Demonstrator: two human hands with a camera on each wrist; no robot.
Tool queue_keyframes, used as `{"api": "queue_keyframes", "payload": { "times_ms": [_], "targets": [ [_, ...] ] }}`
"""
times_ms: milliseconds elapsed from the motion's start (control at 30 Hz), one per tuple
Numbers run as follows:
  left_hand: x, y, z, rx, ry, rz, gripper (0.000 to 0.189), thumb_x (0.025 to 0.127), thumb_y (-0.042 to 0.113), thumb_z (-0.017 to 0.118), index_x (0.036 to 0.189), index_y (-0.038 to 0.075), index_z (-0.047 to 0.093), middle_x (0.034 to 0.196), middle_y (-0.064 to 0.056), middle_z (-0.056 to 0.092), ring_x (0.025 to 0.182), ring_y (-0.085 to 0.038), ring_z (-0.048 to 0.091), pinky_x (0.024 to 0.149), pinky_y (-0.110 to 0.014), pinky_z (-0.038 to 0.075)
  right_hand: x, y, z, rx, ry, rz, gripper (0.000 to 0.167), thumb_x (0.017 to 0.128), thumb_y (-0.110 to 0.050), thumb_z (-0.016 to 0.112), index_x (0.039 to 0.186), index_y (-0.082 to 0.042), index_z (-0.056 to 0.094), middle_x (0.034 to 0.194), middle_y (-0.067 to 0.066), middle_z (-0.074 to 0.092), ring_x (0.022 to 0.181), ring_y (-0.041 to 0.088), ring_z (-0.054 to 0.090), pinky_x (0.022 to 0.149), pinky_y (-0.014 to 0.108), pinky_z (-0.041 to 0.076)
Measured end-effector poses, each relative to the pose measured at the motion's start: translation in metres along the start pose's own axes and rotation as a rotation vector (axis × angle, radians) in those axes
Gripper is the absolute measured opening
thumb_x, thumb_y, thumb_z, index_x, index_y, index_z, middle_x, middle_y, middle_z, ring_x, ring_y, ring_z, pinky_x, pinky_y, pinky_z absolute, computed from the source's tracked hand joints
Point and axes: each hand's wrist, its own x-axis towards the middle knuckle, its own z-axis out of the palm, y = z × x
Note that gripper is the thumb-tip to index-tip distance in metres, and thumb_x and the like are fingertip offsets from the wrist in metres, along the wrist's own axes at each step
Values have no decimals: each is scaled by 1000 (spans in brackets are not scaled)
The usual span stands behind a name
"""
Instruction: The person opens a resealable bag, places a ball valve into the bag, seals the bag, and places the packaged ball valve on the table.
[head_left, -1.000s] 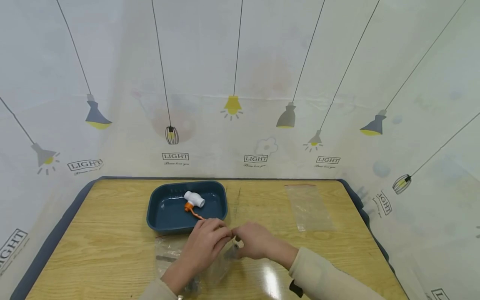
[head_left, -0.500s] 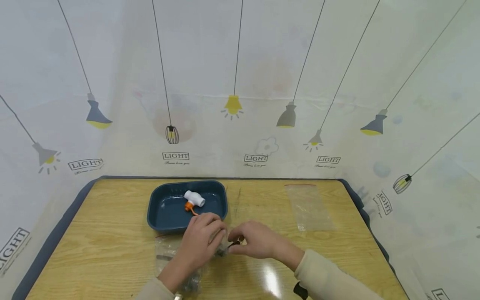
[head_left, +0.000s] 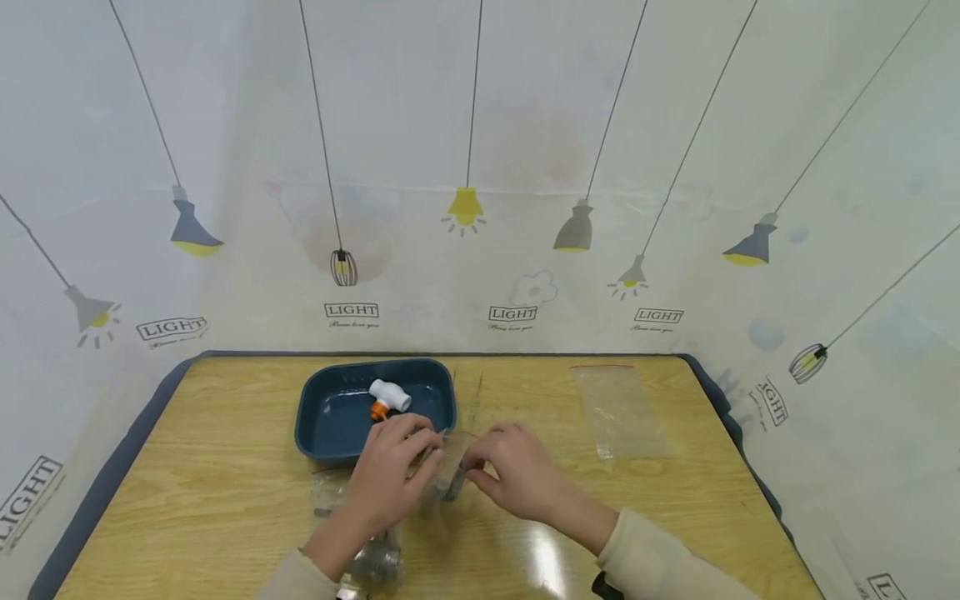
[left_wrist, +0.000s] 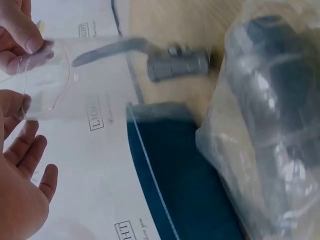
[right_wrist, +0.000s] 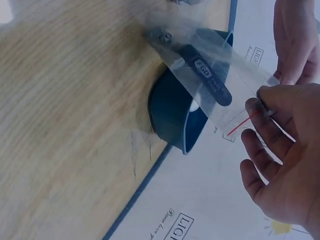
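Both hands pinch the mouth of a clear zip bag with a red line at its top. My left hand holds one side of the opening and my right hand the other. Inside hangs a grey ball valve with a long lever handle; the right wrist view shows "FGO" lettering on that lever. In the left wrist view the bag mouth stands spread between the two hands, and the other fingers of the left hand stick out loosely.
Just beyond the left hand stands a dark blue tray holding a white ball valve with an orange handle. A second clear bag with grey parts lies by the left forearm. Another flat clear bag lies at the back right of the wooden table.
The hands, close together a second ago, have drawn apart, with the bag mouth spread between them. The left hand has shifted slightly left and away from the body. The tray has not moved.
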Motion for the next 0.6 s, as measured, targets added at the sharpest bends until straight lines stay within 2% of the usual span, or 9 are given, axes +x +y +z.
{"api": "queue_keyframes", "payload": {
  "times_ms": [167,367,500,600],
  "targets": [
    [-1,-2,-3,-15,-34,24,4,90,23,70,87,25,68,106,4,63,103,-15,58,87,-43,45,-1,4,-11,-29,36,1,4,88,-21,72,88,-25,70,94,-9,68,95,14,60,86,40,48],
    [-6,-4,-3,-13,-97,40,9,94,28,64,89,24,70,107,3,64,105,-13,57,91,-45,44,-1,7,-16,-52,8,-43,6,87,-19,71,88,-25,71,94,-10,68,90,11,60,84,38,47],
    [-9,-10,-4,-4,-166,-19,15,98,24,56,95,27,71,115,3,62,113,-17,56,92,-48,43,-1,8,-20,-40,-15,-100,6,86,-18,72,85,-24,70,91,-11,67,89,9,63,87,39,48],
    [-10,-17,-6,19,-227,-69,19,97,18,56,99,28,71,120,2,62,117,-20,56,93,-51,43,-1,9,-22,-40,-33,-130,5,85,-20,72,84,-24,69,91,-11,66,91,9,63,87,39,48]
  ]
}}
